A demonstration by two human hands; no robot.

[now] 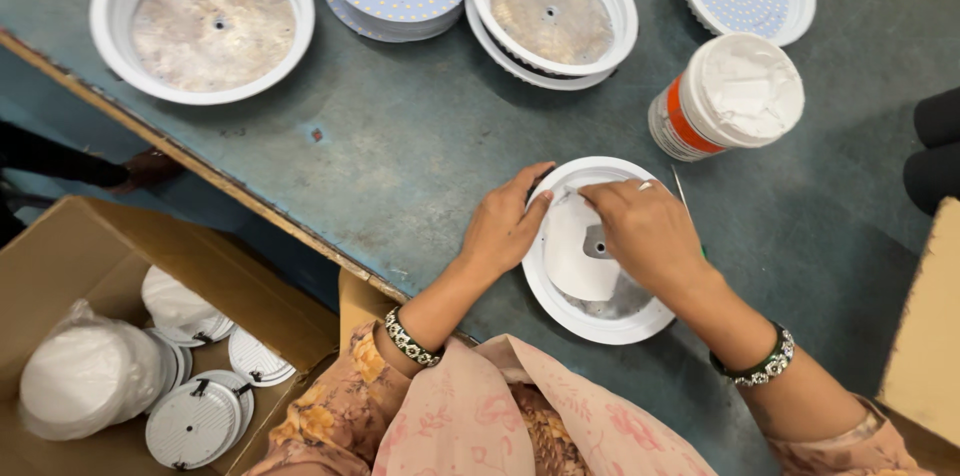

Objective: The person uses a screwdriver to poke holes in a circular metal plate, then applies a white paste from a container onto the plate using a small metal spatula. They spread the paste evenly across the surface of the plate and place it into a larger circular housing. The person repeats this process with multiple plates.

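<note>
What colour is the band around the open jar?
Orange, on the white jar of white paste, seen in the head view.

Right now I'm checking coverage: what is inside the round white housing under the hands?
Inside the round white housing, white paste covers much of the grey metal base. The right hand hides the top right; the left hand rests on the rim.

White round lamp housing (600,321) flat on table, paste-smeared inside.
</note>
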